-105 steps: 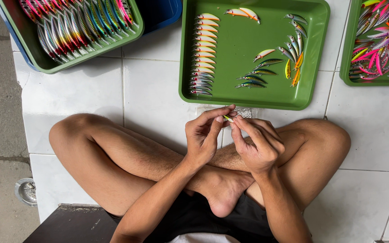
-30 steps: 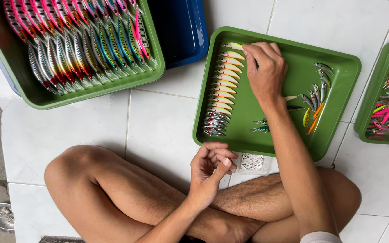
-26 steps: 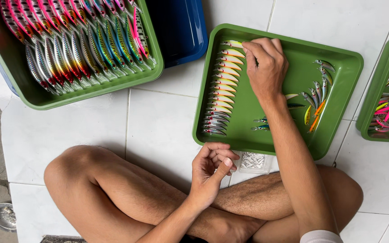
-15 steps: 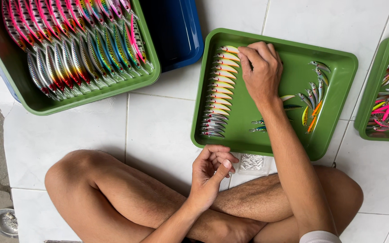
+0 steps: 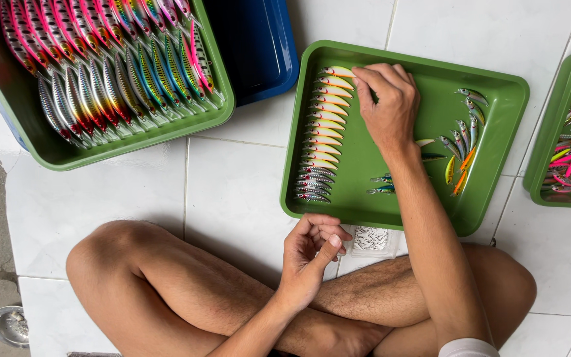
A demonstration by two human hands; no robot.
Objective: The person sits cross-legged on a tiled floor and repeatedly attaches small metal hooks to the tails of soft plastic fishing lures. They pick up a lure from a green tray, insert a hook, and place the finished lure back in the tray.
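White tile floor. L to R: full lure tray [image 5: 110,142]; left hand [image 5: 312,254] loosely curled, empty, by knee; right hand [image 5: 384,102] moved from lap to lure row [image 5: 322,132] in mid tray [image 5: 497,165], fingertips pinched at row top, grip unclear; loose lures [image 5: 460,149].

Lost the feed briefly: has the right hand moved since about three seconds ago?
Yes. The right hand left the lap, where it met the left hand, and reached forward into the middle green tray, to the top of the lure row.
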